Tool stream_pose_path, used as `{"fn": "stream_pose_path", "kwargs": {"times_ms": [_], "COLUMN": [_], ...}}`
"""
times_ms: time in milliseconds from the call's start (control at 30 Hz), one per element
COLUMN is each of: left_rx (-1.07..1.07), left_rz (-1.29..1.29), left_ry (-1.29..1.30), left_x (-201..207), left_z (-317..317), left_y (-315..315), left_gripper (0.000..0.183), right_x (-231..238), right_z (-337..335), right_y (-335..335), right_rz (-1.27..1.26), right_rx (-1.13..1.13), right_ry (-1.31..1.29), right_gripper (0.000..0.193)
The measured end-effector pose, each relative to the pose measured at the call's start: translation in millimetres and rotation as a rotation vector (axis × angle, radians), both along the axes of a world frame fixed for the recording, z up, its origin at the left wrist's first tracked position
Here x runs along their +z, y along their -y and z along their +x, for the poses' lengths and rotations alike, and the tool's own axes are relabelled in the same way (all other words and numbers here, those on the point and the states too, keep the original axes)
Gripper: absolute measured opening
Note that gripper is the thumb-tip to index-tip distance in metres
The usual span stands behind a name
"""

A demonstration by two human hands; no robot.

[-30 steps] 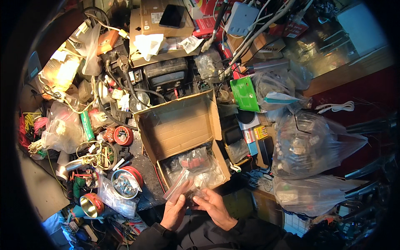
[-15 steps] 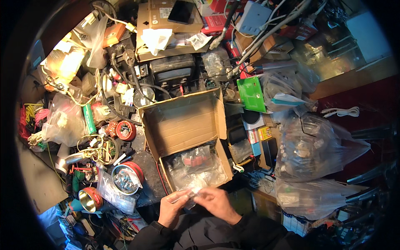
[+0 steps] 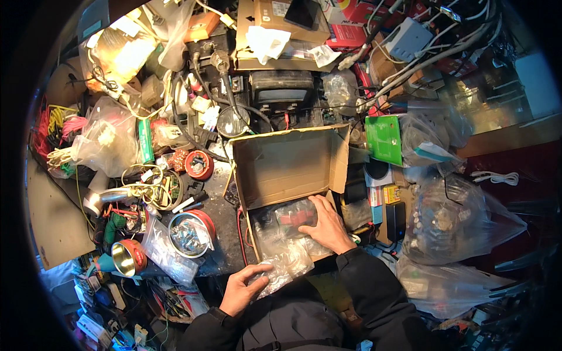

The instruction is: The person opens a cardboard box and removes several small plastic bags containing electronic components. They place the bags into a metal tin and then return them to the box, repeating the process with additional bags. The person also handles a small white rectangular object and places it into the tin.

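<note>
An open cardboard box (image 3: 287,172) stands in front of me, its lid flap raised at the far side. Inside lie clear plastic bags, one with something red (image 3: 297,216) in it. My right hand (image 3: 329,229) reaches over the box's right wall, fingers and thumb apart at the red-filled bag; whether it grips the plastic is hidden. Near the box's front edge, my left hand (image 3: 241,291) pinches a crinkled clear plastic bag (image 3: 293,263), which hangs partly over that edge. What that bag contains is too unclear to name.
Left of the box are a round tin (image 3: 191,235) of small parts, a red spool (image 3: 199,165) and tangled wires. A green flat case (image 3: 384,140) and large filled plastic bags (image 3: 451,219) lie to the right. Thick cables (image 3: 430,76) cross the back right.
My right hand has left the bag near my left hand and moved forward into the box. The left hand still holds its bag, now spread out more. The whole view has shifted.
</note>
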State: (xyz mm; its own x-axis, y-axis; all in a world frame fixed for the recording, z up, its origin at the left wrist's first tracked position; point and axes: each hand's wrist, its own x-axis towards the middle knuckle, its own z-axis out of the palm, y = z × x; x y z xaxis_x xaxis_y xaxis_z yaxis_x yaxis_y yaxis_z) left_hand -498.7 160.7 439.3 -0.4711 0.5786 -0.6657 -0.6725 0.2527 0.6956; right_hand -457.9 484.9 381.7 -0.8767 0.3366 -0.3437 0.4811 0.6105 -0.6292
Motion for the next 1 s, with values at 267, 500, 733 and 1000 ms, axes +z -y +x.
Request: {"fn": "stream_pose_path", "kwargs": {"times_ms": [267,500,733,1000], "left_rx": [-0.033,-0.042,-0.055,0.010], "left_rz": [0.001,-0.125,-0.224,-0.118], "left_ry": [-0.086,-0.209,-0.126,-0.197], "left_x": [-9,-20,-18,-18], "left_z": [1,-1,-7,-10], "left_y": [-7,-9,-12,-11], "left_gripper": [0.076,0.061,0.039,0.045], "right_x": [9,14,-2,63], "right_z": [-1,8,30,62], "right_y": [-3,1,20,18], "right_rz": [0.037,-0.209,-0.400,-1.054], "right_rx": [0.076,-0.021,-0.163,-0.341], "right_ry": [0.131,0.147,-0.132,-0.157], "right_gripper": [0.081,0.066,0.071,0.073]}}
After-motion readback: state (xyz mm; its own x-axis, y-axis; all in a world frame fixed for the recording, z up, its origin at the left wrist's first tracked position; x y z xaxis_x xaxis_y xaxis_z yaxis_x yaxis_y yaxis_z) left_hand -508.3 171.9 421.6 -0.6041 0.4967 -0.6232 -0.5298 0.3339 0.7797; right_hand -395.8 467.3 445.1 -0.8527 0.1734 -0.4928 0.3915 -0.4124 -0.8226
